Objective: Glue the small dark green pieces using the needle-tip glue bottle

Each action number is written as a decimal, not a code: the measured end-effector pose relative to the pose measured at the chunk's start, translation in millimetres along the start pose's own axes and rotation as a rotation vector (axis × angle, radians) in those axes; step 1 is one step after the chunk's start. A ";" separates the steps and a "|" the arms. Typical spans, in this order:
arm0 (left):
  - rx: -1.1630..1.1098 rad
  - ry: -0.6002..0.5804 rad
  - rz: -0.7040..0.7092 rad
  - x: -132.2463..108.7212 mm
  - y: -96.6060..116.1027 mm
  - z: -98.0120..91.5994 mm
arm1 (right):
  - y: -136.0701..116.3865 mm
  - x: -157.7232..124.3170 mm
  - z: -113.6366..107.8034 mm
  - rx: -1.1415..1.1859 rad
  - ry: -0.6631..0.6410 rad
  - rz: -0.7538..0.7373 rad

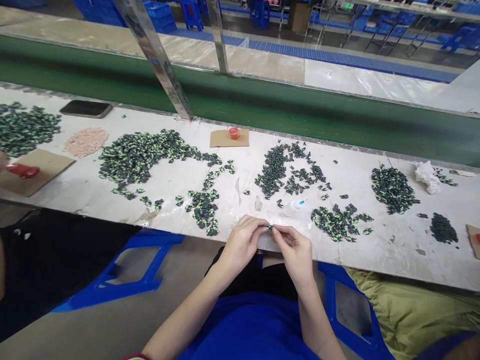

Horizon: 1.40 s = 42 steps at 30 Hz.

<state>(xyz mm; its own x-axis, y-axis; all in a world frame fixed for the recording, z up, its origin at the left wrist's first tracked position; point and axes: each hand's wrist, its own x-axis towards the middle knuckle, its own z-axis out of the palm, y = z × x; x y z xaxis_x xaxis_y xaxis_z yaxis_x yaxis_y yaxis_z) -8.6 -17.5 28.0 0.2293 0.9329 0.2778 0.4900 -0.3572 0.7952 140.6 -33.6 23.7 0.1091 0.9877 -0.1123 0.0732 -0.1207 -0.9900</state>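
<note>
My left hand (245, 236) and my right hand (295, 246) meet at the table's near edge, fingertips almost touching. Between them they pinch a small dark green piece with bright green marks (269, 228); its exact kind is too small to tell. Just beyond my fingers lies a white bottle with a blue tip (295, 206). To the right of my right hand is a pile of dark pieces with green and yellow spots (339, 222). Left of my left hand a cluster of similar pieces (204, 207) trails toward a larger heap (135, 155). Smaller plain dark pieces (273, 172) lie scattered ahead.
A small red cup (234, 133) stands on cardboard (219, 139) at the back. Farther left are pink bits (86, 141), a phone (86, 108) and another person's hand (3, 161). Rightward lie more piles (393, 190) and crumpled tissue (427, 176). A metal post (157, 60) rises behind.
</note>
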 end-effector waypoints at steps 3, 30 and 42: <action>-0.030 -0.052 0.023 3.3 8.6 -10.8 | -11.3 -2.3 -3.6 0.030 -0.018 0.008; -0.104 -0.133 0.005 0.8 30.5 -29.3 | -21.5 -2.5 -14.7 0.009 -0.151 -0.242; -0.103 -0.170 -0.021 -2.4 34.7 -30.1 | -13.2 -0.8 -10.7 0.182 -0.151 -0.095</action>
<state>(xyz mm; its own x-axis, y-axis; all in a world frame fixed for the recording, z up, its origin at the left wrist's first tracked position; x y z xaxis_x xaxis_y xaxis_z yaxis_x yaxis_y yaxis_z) -17.4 -30.7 71.2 0.3631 0.9156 0.1725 0.4094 -0.3231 0.8533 150.2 -33.9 37.8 -0.0401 0.9991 -0.0160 -0.1050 -0.0201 -0.9943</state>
